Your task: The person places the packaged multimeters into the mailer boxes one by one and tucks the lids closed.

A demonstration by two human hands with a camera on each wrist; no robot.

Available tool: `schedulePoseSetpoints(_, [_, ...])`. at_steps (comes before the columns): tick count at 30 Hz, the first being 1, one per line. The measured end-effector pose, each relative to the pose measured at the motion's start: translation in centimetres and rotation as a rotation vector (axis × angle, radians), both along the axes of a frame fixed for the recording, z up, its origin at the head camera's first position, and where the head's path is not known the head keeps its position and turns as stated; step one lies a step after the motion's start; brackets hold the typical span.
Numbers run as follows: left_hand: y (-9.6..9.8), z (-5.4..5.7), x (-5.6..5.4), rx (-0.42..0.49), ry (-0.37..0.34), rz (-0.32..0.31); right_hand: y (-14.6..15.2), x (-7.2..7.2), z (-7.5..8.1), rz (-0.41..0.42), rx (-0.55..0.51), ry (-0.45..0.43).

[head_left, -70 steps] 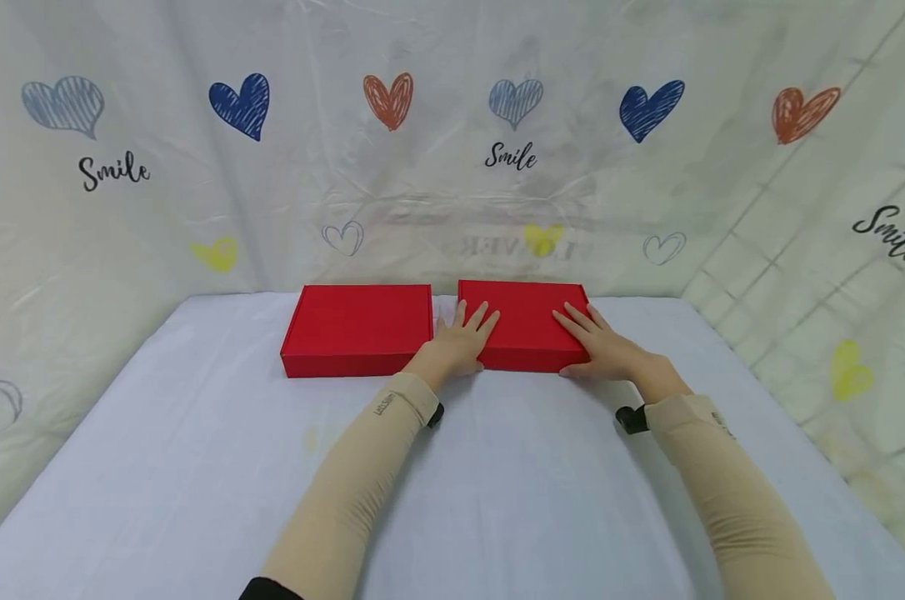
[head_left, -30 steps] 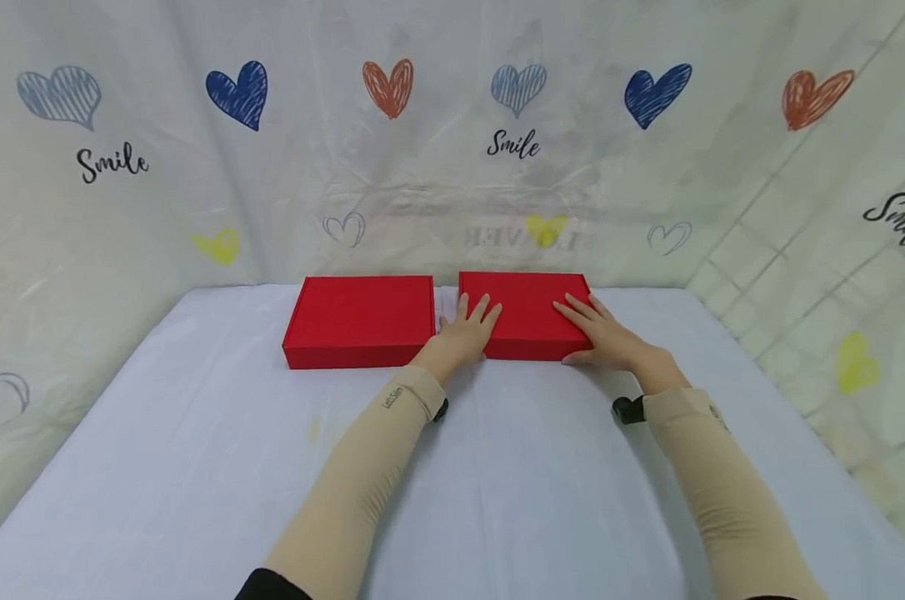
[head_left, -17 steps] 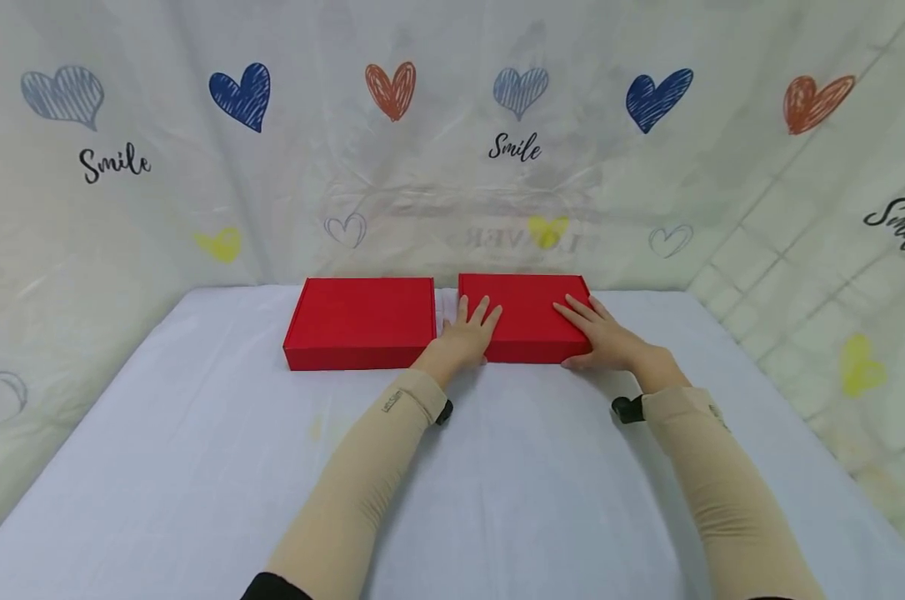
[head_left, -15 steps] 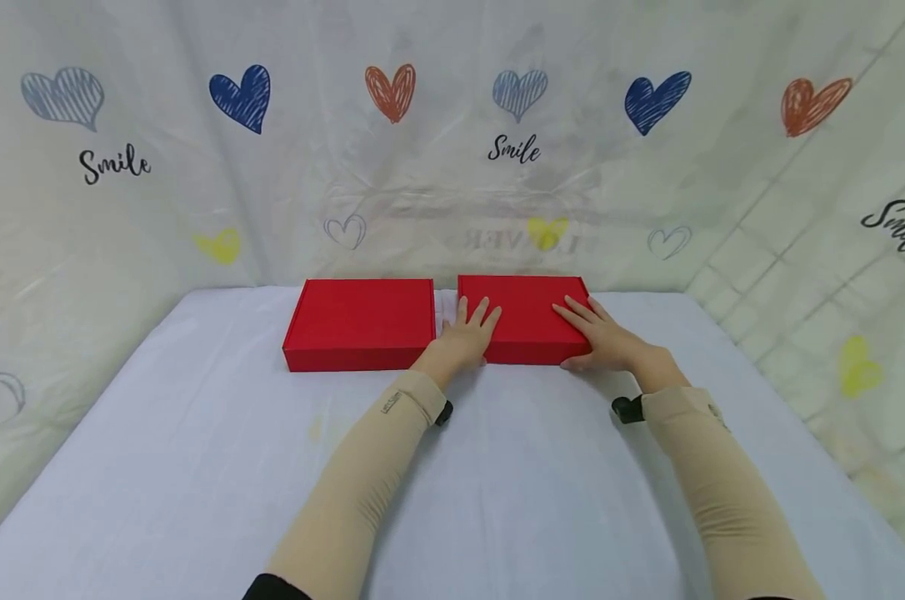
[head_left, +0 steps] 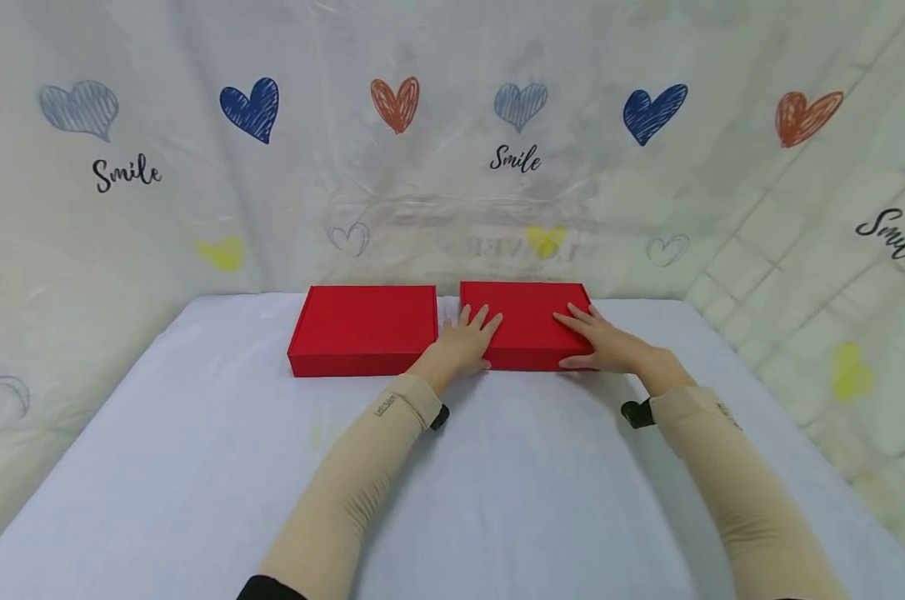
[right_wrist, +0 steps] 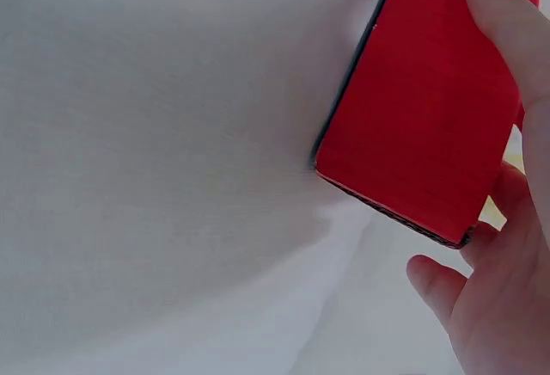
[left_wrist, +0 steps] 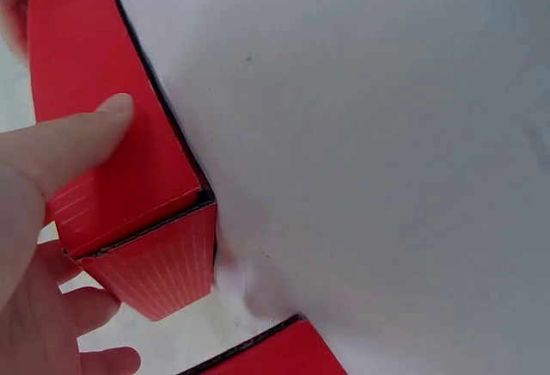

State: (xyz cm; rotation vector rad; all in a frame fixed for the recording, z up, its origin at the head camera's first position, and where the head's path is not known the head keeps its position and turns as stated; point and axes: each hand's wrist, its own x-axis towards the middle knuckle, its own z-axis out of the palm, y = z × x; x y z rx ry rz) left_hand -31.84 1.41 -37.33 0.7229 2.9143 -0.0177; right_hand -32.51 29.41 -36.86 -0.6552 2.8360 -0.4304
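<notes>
Two flat red cardboard boxes lie side by side on the table, a narrow gap between them. Both my hands are at the right box [head_left: 531, 321]. My left hand [head_left: 460, 343] rests at its left front corner, fingers spread over the top; in the left wrist view the thumb [left_wrist: 90, 138] lies against the front face. At the right front corner is my right hand [head_left: 610, 343], with fingers spread on the lid and its thumb [right_wrist: 507, 27] along the front face. The left box [head_left: 366, 321] stands untouched, just left of my left hand. Both lids are down.
White cloth covers the table [head_left: 512, 483]. Behind it hangs a pale curtain [head_left: 437, 175] printed with hearts and "Smile". A dark strap piece [head_left: 636, 414] shows at the right wrist.
The head view has shifted slightly, so the scene sits a little lower than half a second ago. Both boxes stay in place, and my hands stay on the right one.
</notes>
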Motion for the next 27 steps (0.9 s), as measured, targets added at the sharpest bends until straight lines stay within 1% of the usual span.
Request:
schedulePoseSetpoints(4, [-0.2, 0.2, 0.0, 0.008, 0.015, 0.004, 0.3, 0.1, 0.5, -0.008, -0.006, -0.021])
schedulePoseSetpoints(8, [-1.0, 0.7, 0.2, 0.03, 0.031, 0.003, 0.4, 0.5, 1.3, -0.026, -0.018, -0.035])
schedulePoseSetpoints(12, [-2.2, 1.3, 0.3, 0.066, 0.081, -0.006, 0.5, 1.0, 2.0, -0.06, -0.035, 0.005])
schedulePoseSetpoints(16, [-4.0, 1.8, 0.3, 0.102, 0.136, 0.029, 0.7, 1.0, 2.0, -0.097, -0.04, 0.048])
schedulePoseSetpoints(20, [-6.3, 2.2, 0.2, 0.14, 0.182, 0.087, 1.0, 0.9, 1.9, -0.122, -0.019, 0.132])
schedulePoseSetpoints(23, [-8.6, 2.5, 0.1, 0.169, 0.219, 0.14, 1.5, 0.9, 1.7, -0.148, -0.006, 0.228])
schedulePoseSetpoints(27, [-11.9, 3.2, 0.2, 0.219, 0.253, 0.222, 2.4, 0.7, 1.6, -0.199, -0.011, 0.349])
